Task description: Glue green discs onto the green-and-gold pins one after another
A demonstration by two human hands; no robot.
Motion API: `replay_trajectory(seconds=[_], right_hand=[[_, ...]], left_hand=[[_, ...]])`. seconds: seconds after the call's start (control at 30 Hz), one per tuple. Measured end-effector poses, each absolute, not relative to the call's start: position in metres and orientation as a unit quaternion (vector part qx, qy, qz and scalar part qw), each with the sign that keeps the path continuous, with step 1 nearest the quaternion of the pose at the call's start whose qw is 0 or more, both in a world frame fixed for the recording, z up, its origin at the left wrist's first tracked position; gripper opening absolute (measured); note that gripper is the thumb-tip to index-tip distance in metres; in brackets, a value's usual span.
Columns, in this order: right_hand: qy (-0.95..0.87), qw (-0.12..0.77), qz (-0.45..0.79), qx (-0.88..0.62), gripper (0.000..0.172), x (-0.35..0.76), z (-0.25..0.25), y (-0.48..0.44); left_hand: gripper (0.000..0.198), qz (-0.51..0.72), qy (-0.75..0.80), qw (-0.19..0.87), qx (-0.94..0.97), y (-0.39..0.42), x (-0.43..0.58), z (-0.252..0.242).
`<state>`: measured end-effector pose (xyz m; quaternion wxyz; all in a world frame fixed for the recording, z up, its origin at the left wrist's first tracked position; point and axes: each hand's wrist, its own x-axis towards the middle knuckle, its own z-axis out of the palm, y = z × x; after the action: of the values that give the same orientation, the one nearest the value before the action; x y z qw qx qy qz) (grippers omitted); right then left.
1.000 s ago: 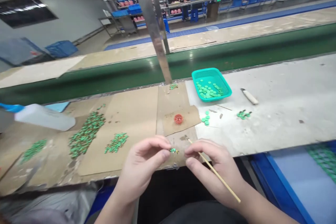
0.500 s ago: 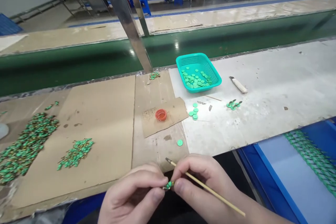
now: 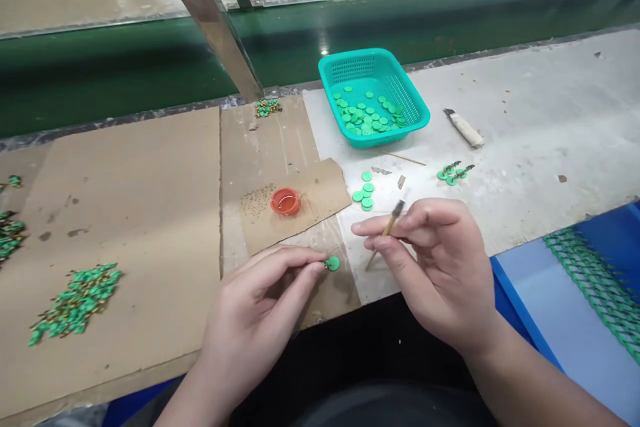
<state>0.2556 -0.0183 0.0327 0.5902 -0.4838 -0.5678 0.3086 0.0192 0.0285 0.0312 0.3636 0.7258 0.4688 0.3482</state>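
Note:
My left hand (image 3: 273, 303) pinches a small green and brown painted piece (image 3: 327, 264) between thumb and forefinger, mostly hidden by the fingertips. Right at those fingertips is a round green disc (image 3: 333, 263) over the cardboard; whether the piece touches it I cannot tell. A thin wooden-handled brush (image 3: 389, 227) is held in my right hand (image 3: 440, 273), its dark tip pointing up and away. An orange-red cup (image 3: 285, 201) with liquid stands on a cardboard scrap (image 3: 320, 193). Several loose green discs (image 3: 367, 188) lie beyond my hands.
A turquoise basket (image 3: 425, 117) holds many green discs. To its right lie a white-wrapped knife-like tool (image 3: 466, 129) and several discs with dark pieces on them (image 3: 455, 173). Piles of green and brown pieces (image 3: 80, 300) cover parts of the left cardboard. A metal post (image 3: 215, 27) rises behind.
My hands have moved apart and forward over the table edge. The small piece stays in the left hand, now at the disc; the brush has swung upright in the right. The view has tilted down.

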Motion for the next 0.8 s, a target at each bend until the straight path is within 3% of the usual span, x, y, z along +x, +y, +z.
replay_trajectory(seconds=[0.1, 0.27, 0.8], right_hand=[[-0.608, 0.565, 0.274, -0.486, 0.036, 0.257, 0.032, -0.018], [-0.68, 0.493, 0.205, -0.503, 0.02, 0.266, 0.033, -0.021], [-0.664, 0.497, 0.213, -0.516, 0.014, 0.266, 0.029, -0.025]], left_hand=[[0.01, 0.337, 0.46, 0.352, 0.742, 0.028, 0.02, 0.029], [0.012, 0.321, 0.471, 0.323, 0.756, 0.027, 0.021, 0.026], [0.011, 0.32, 0.5, 0.315, 0.741, 0.021, 0.028, 0.027]])
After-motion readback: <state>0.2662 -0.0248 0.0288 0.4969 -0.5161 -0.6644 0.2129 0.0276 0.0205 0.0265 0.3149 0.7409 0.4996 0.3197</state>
